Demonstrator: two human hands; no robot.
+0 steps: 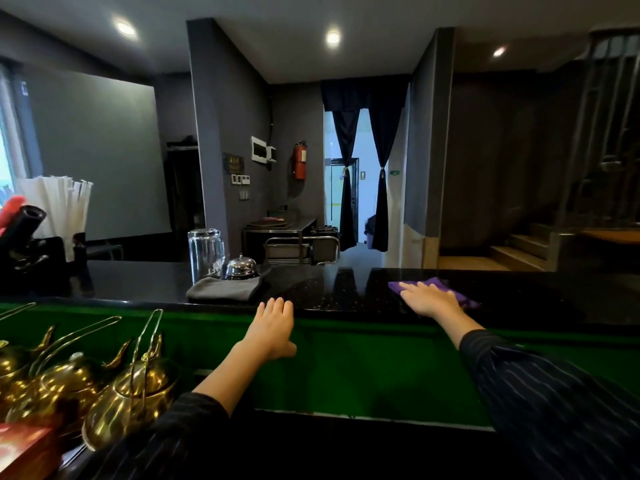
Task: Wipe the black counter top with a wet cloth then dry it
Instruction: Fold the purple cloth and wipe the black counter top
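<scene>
The black counter top (346, 289) runs across the middle of the view, glossy and speckled. A purple cloth (437, 285) lies on it at the right, and my right hand (429, 299) presses flat on that cloth with fingers spread. My left hand (272, 327) rests on the counter's near edge with its fingers over the rim and nothing in it. A folded grey cloth (225, 289) lies on the counter just left of my left hand.
Behind the grey cloth stand an upturned glass (206, 254) and a chrome call bell (241, 267). Several brass teapots (128, 400) sit on the lower shelf at the left. A holder of white straws (59, 206) and black gear (24, 237) crowd the counter's far left.
</scene>
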